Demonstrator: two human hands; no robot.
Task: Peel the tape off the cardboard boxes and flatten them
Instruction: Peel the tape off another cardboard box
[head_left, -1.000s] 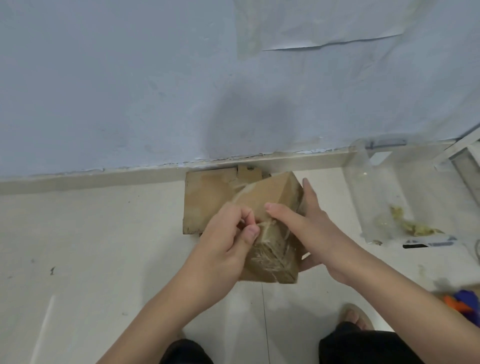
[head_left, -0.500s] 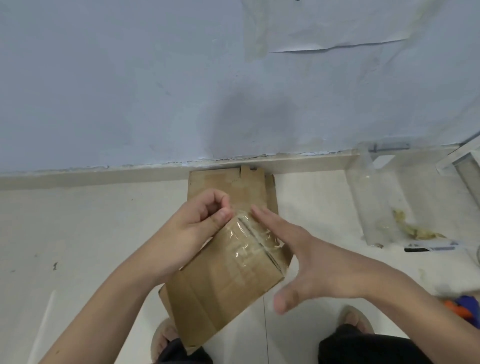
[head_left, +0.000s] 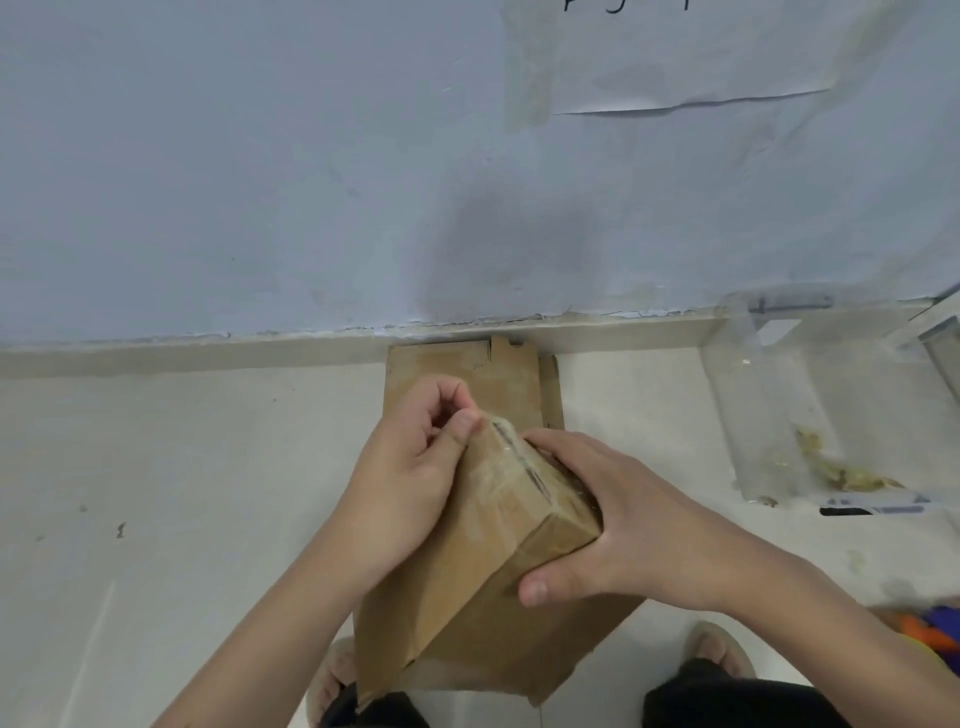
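A brown cardboard box (head_left: 467, 587) is held above the floor in front of me, its far end wrapped in clear tape (head_left: 506, 470). My left hand (head_left: 415, 467) sits at the box's upper left corner, thumb and fingers pinching at the tape edge there. My right hand (head_left: 602, 525) grips the taped far end from the right, fingers over the top and thumb on the near side. A flattened piece of cardboard (head_left: 514, 384) lies on the floor by the wall, partly hidden behind my hands.
A blue-grey wall with a taped paper sheet (head_left: 691, 57) rises ahead. A clear plastic bag (head_left: 779, 410) with scraps lies on the white tiled floor at the right. My sandalled feet (head_left: 719, 649) show at the bottom; an orange and blue object (head_left: 930, 631) sits at the right edge.
My right hand, open beside the box half a second ago, has closed round its taped end. The box has turned and come nearer. My left hand stays pinching at the tape corner.
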